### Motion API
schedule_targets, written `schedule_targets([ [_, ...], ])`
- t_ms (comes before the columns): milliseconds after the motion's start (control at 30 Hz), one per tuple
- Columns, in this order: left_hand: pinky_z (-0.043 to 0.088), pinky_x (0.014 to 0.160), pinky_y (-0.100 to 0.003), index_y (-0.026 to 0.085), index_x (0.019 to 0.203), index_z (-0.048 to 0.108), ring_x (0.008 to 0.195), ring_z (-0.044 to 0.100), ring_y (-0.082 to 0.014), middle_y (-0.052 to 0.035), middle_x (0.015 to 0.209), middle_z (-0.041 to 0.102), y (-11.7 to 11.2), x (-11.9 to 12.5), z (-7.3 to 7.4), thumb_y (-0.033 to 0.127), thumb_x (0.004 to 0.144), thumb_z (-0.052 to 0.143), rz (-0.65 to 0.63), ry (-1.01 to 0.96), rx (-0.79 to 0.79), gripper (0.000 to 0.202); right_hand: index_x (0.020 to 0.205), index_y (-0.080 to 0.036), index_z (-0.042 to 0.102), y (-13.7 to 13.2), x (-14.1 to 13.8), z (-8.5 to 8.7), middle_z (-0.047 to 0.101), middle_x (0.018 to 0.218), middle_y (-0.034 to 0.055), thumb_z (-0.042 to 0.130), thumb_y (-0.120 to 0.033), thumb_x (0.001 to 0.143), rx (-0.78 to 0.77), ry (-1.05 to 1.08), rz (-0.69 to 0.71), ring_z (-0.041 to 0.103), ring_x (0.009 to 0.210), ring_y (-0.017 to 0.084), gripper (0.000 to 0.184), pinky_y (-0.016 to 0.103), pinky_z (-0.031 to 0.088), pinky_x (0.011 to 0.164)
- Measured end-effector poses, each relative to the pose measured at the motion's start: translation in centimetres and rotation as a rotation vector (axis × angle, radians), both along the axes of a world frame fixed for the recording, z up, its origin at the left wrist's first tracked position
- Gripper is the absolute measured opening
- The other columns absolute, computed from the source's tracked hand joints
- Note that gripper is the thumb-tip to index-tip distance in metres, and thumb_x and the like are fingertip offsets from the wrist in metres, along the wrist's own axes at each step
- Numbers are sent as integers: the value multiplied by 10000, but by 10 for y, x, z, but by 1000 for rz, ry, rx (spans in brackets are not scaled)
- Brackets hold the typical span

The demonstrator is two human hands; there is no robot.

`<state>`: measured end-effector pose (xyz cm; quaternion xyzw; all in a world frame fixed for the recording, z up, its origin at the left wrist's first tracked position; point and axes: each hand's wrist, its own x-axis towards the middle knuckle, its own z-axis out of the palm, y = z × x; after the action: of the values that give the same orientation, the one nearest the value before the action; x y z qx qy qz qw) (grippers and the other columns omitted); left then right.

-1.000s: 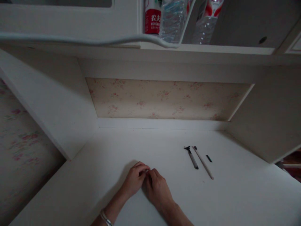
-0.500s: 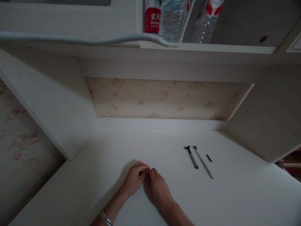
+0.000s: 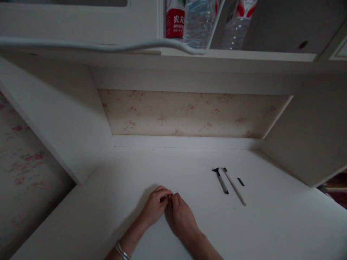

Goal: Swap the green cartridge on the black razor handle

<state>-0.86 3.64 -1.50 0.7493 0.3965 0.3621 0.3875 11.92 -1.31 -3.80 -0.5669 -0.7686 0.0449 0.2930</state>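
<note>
My left hand [image 3: 156,203] and my right hand [image 3: 182,213] meet fingertip to fingertip low over the white desk [image 3: 130,173]. Both are closed in a pinch around something too small and too covered by the fingers to name. A silver bangle [image 3: 123,250] circles my left wrist. To the right of my hands lies a razor [image 3: 221,181] with a grey handle and a black head. Beside it is a toothbrush [image 3: 235,187] with a pale handle and dark bristles. A short black strip [image 3: 241,181] lies just right of the toothbrush.
Overhead, a shelf [image 3: 271,55] holds a red-labelled bottle [image 3: 175,23], a clear plastic bottle [image 3: 199,27] and another bottle [image 3: 238,27]. A white cable [image 3: 108,47] runs along the shelf front. Side panels [image 3: 62,119] and a floral-papered back wall [image 3: 187,113] enclose the desk.
Almost nothing differs. Both hands stay together in the same place, with only a very slight shift of the fingers. The razor, toothbrush and black strip have not moved.
</note>
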Motion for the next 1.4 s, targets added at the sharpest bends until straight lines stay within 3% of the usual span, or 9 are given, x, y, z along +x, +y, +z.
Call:
schedule_targets([
  [233,475,801,-266,199,893,697,861,585,-158,-45,895,640,0,0,0,37,711,430,3,-5,-5,362,925,-161,493,0,-1,2,548,817,53,389,-60,873,37,40,0,554,697,173,154,263,455,629],
  [500,455,825,-288,189,842,677,882,561,-171,-57,898,610,0,-1,1,89,772,430,21,-35,11,275,940,-186,526,-4,-1,14,571,836,37,371,-158,931,-67,230,-28,584,698,154,158,235,429,619],
  [833,422,773,-304,186,659,516,834,501,-178,-41,830,515,2,-1,-2,79,728,377,71,-118,13,189,881,-183,548,-4,1,20,574,826,43,367,-204,941,-92,277,-2,574,706,151,192,232,417,651],
  [1400,389,706,-275,194,671,434,773,462,-166,-18,781,472,2,1,-3,85,700,372,64,-157,-31,129,872,-188,553,-4,0,19,577,818,44,374,-215,942,-91,285,0,573,697,151,194,231,414,643],
])
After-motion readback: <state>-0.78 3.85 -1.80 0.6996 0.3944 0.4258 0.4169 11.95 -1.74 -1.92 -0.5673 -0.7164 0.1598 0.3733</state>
